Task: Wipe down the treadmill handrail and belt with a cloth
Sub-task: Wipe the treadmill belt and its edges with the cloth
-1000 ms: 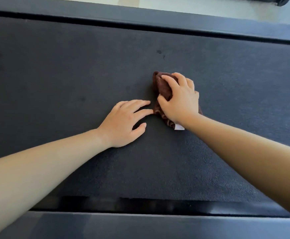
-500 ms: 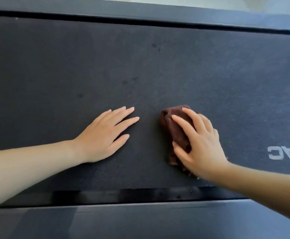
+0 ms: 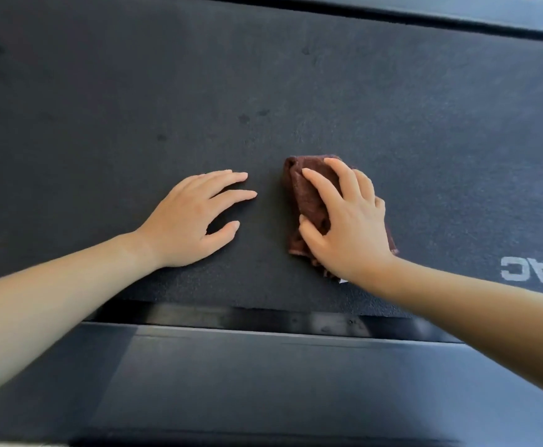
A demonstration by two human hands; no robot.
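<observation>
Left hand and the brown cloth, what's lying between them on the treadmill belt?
Nothing: in the head view only a bare strip of dark belt separates the left hand from the brown cloth.

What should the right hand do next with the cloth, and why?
Probably sweep the cloth away from the body, up and left, toward the dark spots. The right hand presses it flat on the belt, the spots show just beyond it, and the left hand rests flat alongside.
</observation>
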